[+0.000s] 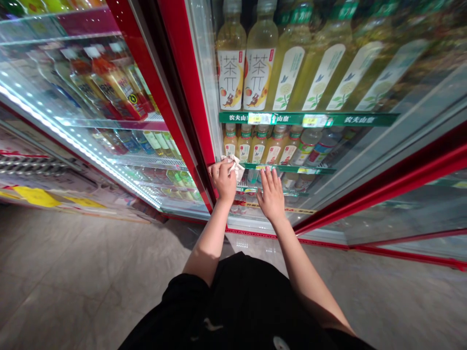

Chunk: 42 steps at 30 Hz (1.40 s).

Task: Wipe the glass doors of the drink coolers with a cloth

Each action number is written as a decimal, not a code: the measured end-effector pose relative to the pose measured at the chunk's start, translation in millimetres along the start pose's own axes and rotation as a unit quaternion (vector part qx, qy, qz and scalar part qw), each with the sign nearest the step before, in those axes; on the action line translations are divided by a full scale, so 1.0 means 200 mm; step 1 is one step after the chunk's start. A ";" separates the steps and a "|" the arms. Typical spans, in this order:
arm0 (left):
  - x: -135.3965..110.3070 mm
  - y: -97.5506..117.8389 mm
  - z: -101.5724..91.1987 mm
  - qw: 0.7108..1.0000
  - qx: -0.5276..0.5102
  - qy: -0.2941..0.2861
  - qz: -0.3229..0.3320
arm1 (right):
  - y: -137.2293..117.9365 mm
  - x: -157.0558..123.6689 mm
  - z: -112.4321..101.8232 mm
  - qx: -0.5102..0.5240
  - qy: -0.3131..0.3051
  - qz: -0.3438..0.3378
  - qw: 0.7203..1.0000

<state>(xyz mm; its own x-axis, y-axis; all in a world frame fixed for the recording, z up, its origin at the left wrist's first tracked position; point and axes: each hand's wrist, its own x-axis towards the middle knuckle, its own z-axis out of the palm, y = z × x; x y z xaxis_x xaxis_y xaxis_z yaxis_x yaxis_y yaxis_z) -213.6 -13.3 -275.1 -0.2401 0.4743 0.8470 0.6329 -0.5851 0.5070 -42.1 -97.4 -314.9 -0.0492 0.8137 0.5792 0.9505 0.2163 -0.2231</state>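
A crumpled pale cloth [236, 167] is bunched under the fingers of my left hand [223, 181], which presses it against the left edge of the glass door [350, 146], beside its red frame [189, 87]. My right hand [272, 194] lies on the same glass a little to the right, fingers stretched out, holding nothing. Behind the glass, tall bottles of pale yellow drink [260, 73] line the upper shelf. Smaller bottles [259, 148] stand on the shelf just above my hands. Part of the cloth is hidden by my left fingers.
To the left is another lit cooler [109, 121] with bottles on several shelves. A red door frame [383, 180] slants along the right, with more glass beyond. Grey tiled floor [91, 272] lies below. Yellow tags [36, 196] hang on a low rack at far left.
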 end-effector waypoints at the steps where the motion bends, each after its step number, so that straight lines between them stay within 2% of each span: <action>1: 0.01 -0.01 0.00 1.000 0.004 0.012 -0.006 | 0.01 -0.01 -0.01 -0.001 0.008 -0.001 1.000; 5: -0.05 0.00 0.01 0.997 0.018 0.000 -0.072 | 0.05 -0.05 -0.04 -0.005 0.042 0.001 0.999; 9: -0.12 0.06 0.07 0.996 0.002 -0.024 -0.082 | 0.09 -0.07 -0.06 -0.007 0.039 0.009 0.999; 12: -0.10 0.10 0.09 0.997 -0.023 -0.018 -0.076 | 0.10 -0.07 -0.08 -0.010 0.027 0.013 1.000; 15: -0.05 0.10 0.08 0.996 -0.043 0.018 -0.078 | 0.12 -0.07 -0.09 -0.016 0.029 0.014 0.999; 17: -0.04 0.09 0.07 0.994 -0.039 0.029 -0.102 | 0.13 -0.07 -0.11 -0.020 0.029 0.016 0.999; 21: -0.09 0.12 0.09 0.989 -0.028 0.013 -0.148 | 0.17 -0.08 -0.14 -0.027 0.016 0.020 0.999; 24: -0.13 0.17 0.12 0.989 -0.035 0.011 -0.147 | 0.20 -0.09 -0.16 -0.031 0.015 0.012 0.999; 27: -0.10 0.19 0.13 0.990 -0.046 0.011 -0.132 | 0.22 -0.09 -0.17 -0.039 0.021 0.004 0.999; 30: -0.07 0.18 0.12 0.992 -0.039 0.024 -0.118 | 0.25 -0.11 -0.17 -0.047 0.021 -0.010 0.999; 33: -0.08 0.16 0.11 0.992 -0.026 0.038 -0.120 | 0.28 -0.14 -0.18 -0.052 0.019 -0.024 0.998; 38: -0.17 0.21 0.15 0.991 -0.034 -0.004 -0.127 | 0.32 -0.15 -0.22 -0.053 0.020 -0.014 0.998; 42: -0.12 0.23 0.16 0.994 -0.053 -0.012 -0.097 | 0.35 -0.14 -0.24 -0.043 0.024 -0.011 0.999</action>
<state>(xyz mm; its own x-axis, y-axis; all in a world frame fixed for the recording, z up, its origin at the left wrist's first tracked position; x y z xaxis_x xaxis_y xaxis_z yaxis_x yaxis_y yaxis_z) -155.3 -29.8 -277.3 -0.3311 0.5994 0.7287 0.4945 -0.5475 0.6750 40.4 -130.0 -309.3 -0.0576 0.7815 0.6213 0.9724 0.1848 -0.1423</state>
